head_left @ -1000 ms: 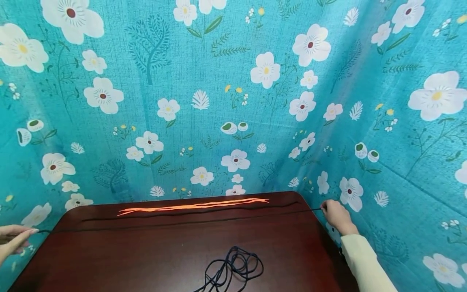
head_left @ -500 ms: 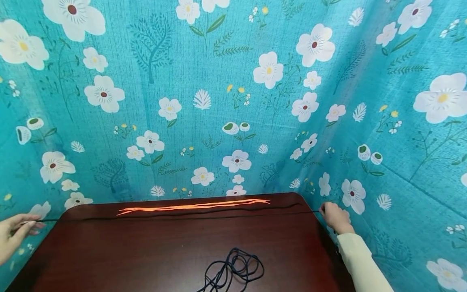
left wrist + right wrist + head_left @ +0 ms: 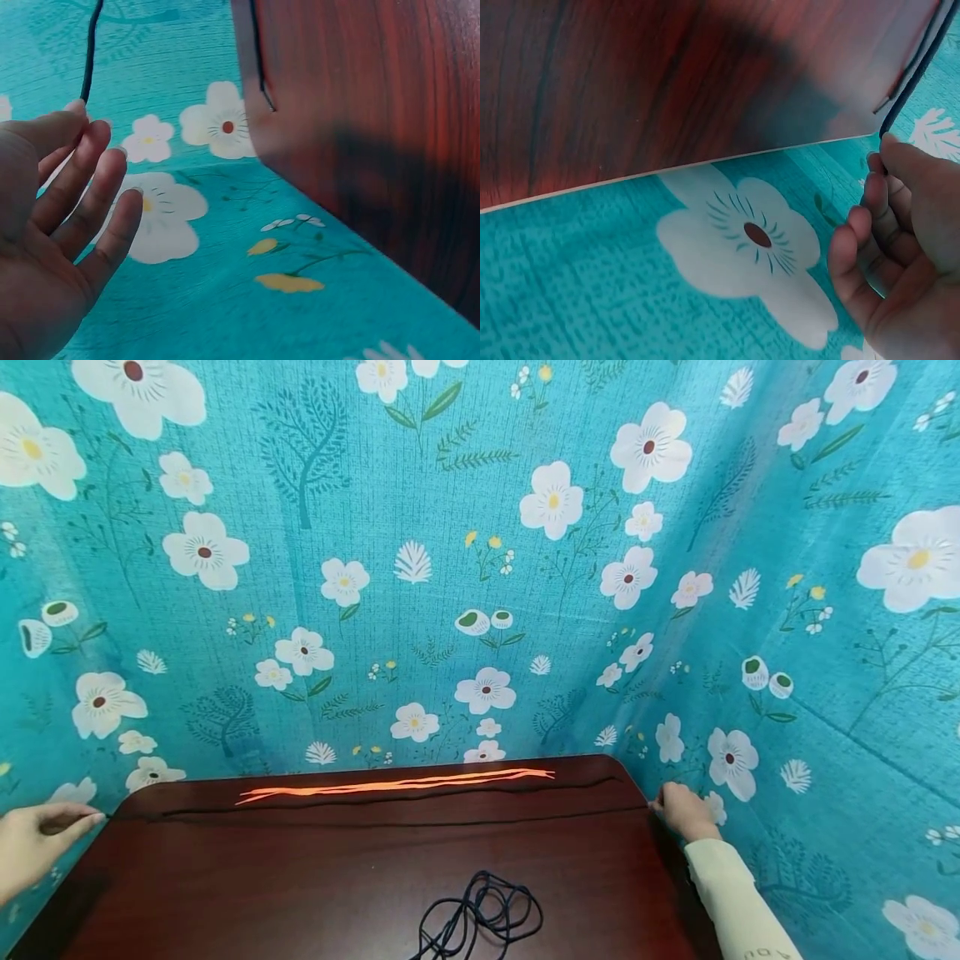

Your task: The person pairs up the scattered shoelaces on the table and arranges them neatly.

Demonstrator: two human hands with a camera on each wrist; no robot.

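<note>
A thin black cord (image 3: pixel 420 825) spans the table from side to side, one end in each hand. At the table's left edge, my left hand (image 3: pixel 45 847) pinches one end between thumb and forefinger; in the left wrist view the other fingers (image 3: pixel 97 199) are loosely bent. Past the right edge, my right hand (image 3: pixel 688 812) pinches the opposite end, and the right wrist view shows the cord (image 3: pixel 919 79) running up from the thumb. Just behind it, a second black cord (image 3: pixel 360 801) lies lengthwise on the table. Orange cords (image 3: pixel 390 786) lie together behind that.
A loosely looped dark cord (image 3: pixel 468 902) lies at the front middle of the dark red-brown table (image 3: pixel 262 885). A teal flowered curtain (image 3: pixel 420 652) hangs close behind the table and along its sides.
The left hand has risen and moved slightly right, over the table's left edge. The right hand has lowered a little. The held cord now sags slightly rather than running straight.
</note>
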